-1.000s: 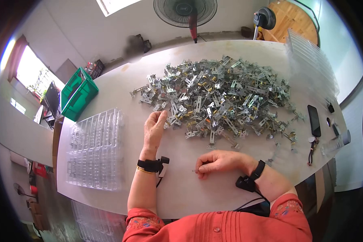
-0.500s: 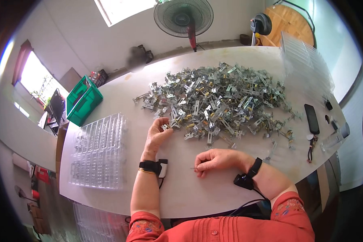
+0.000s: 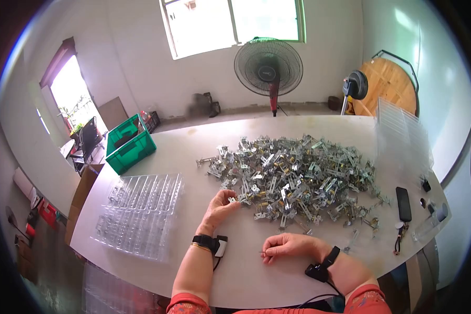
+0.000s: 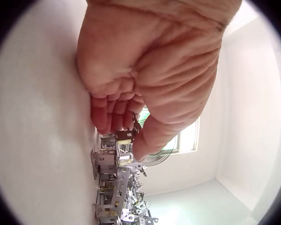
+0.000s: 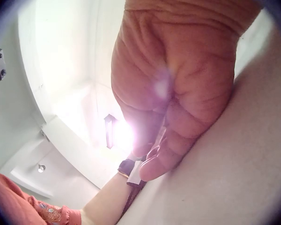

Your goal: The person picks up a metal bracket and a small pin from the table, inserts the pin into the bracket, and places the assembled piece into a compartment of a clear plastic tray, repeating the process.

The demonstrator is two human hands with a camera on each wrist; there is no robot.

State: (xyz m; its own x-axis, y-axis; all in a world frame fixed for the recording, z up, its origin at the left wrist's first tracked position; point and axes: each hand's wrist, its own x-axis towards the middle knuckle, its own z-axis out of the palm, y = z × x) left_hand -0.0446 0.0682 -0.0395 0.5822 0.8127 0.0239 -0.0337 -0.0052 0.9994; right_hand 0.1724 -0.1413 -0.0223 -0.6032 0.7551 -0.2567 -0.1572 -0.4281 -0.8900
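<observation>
At the near left edge of a heap of metal brackets (image 3: 298,180), my left hand (image 3: 218,213) pinches one small metal bracket (image 3: 232,200) between thumb and fingers. The left wrist view shows this bracket (image 4: 126,135) as a dark, flat piece in front of the heap. My right hand (image 3: 290,246) rests on the table nearer to me, fingers curled, pinching a small thin metal piece (image 3: 262,252) whose tip sticks out to the left. In the right wrist view the curled fingers (image 5: 164,157) mostly hide that piece.
Clear plastic trays (image 3: 136,217) lie at the left of the white table (image 3: 240,282), with a green crate (image 3: 131,149) behind them. More clear trays (image 3: 403,136) stand back right. A phone (image 3: 403,204) and a clear bottle (image 3: 429,225) lie at the right. A fan (image 3: 268,70) stands beyond.
My left hand was at the heap's edge with no bracket visible in it, then took hold of one and drew slightly back. My right hand keeps its grip. The head view has tilted up.
</observation>
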